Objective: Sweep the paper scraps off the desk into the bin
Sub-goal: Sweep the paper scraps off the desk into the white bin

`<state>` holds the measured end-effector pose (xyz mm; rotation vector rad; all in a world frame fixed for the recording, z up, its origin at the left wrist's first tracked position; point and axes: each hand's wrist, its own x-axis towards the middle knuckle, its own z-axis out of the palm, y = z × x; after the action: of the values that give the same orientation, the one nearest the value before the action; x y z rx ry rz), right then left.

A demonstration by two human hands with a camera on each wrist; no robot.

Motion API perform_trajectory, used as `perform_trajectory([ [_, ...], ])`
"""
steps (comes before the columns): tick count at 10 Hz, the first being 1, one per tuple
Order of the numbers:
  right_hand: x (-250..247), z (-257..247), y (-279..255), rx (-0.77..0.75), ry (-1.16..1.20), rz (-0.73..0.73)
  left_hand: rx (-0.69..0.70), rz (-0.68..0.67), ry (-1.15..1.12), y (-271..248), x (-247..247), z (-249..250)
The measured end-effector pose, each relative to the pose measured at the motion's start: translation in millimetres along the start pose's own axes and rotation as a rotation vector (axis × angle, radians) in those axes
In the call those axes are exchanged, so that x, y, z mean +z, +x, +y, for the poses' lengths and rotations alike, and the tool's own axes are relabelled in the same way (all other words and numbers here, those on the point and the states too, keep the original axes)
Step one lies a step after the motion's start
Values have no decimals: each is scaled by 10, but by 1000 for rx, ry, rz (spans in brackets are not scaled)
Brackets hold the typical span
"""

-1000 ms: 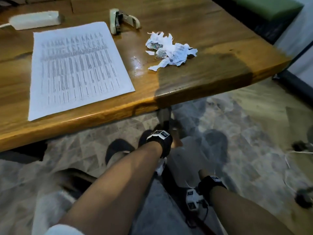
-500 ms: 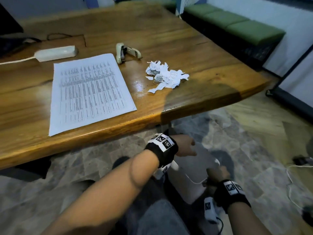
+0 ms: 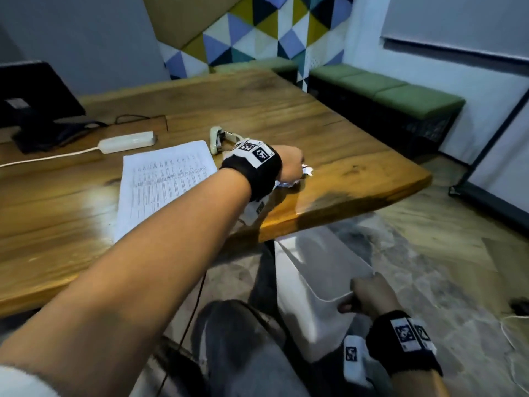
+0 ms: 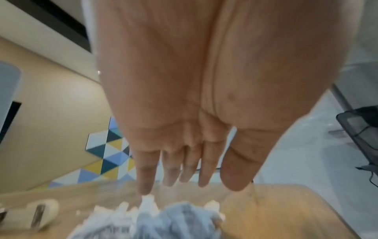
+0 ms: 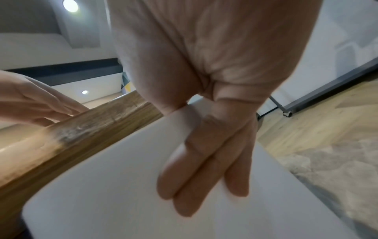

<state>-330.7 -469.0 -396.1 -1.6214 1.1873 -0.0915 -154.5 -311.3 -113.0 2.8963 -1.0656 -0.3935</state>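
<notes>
Crumpled white paper scraps [image 4: 147, 221] lie on the wooden desk [image 3: 343, 156] near its front edge. In the head view my left hand [image 3: 289, 164] covers most of them, and only bits of the scraps [image 3: 307, 170] show. The left wrist view shows my left hand [image 4: 194, 186] flat with straight fingers, just above the far side of the pile. My right hand [image 3: 369, 293] grips the rim of the white bin [image 3: 315, 270], held just below the desk edge. In the right wrist view my right hand's fingers [image 5: 204, 169] lie on the bin's wall [image 5: 102, 186].
A printed sheet [image 3: 163, 181] lies left of the scraps, with a stapler [image 3: 217, 138] and a white power strip [image 3: 127, 142] behind it. A dark monitor [image 3: 31, 101] stands at the far left. A green bench [image 3: 386, 90] runs along the right wall.
My left hand has come up from below the desk and now lies over the scraps. My right hand has raised the bin to the desk's edge.
</notes>
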Motion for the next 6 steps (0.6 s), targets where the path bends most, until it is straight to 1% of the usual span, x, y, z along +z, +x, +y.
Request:
perform_trajectory([
  [1,-139,-411,-673,66,142,-155,-3,-82,-10,-40,133,67],
  [2,-190,-476,-731,85,126,-187,49,-135,43,-51,294,52],
  [3,-180,-487,-703,94,141,-200,53,-69,-22,-72,280,-18],
  [4,-167,-545,-680,91,116,-177,-3,58,-76,25,71,-215],
  [5,-159,-593,-681,96,108,-181,-116,79,-49,236,-63,-462],
  [6,-129,-597,-619,88,116,-177,-211,-9,3,336,34,-552],
])
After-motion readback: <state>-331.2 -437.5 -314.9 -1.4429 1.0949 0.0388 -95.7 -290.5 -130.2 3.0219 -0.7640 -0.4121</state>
